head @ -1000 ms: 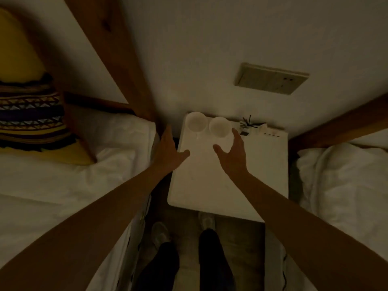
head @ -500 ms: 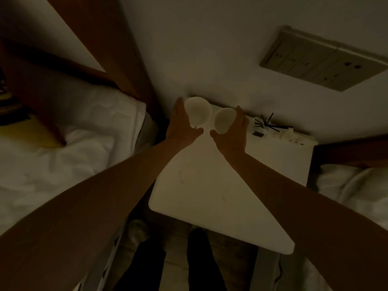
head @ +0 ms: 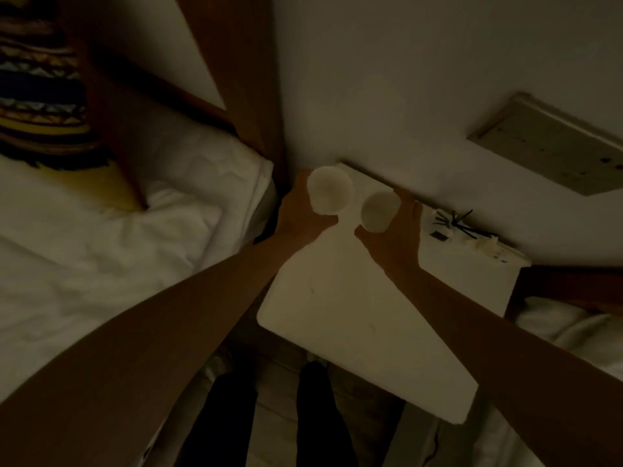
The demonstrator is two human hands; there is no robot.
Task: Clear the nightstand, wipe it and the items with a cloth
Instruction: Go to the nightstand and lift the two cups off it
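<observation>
A second before, my hands hung spread above the table (head: 354, 318); now both had reached its back edge by the wall. My left hand (head: 300, 214) curled round the left cup (head: 330, 193), my right hand (head: 396, 237) round the right cup (head: 379, 210) (neither clearly lifted yet). Clearing had begun; the black clutter (head: 455, 222) waited.

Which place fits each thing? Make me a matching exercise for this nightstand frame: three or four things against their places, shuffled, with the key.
Things:
1. left cup
2. right cup
3. black sticks
4. patterned pillow

Places:
A. on the bed at far left
B. in the right hand
C. at the nightstand's back edge by the wall
D. in the left hand

Pairs: 1-D, 2-B, 3-C, 4-A
</observation>
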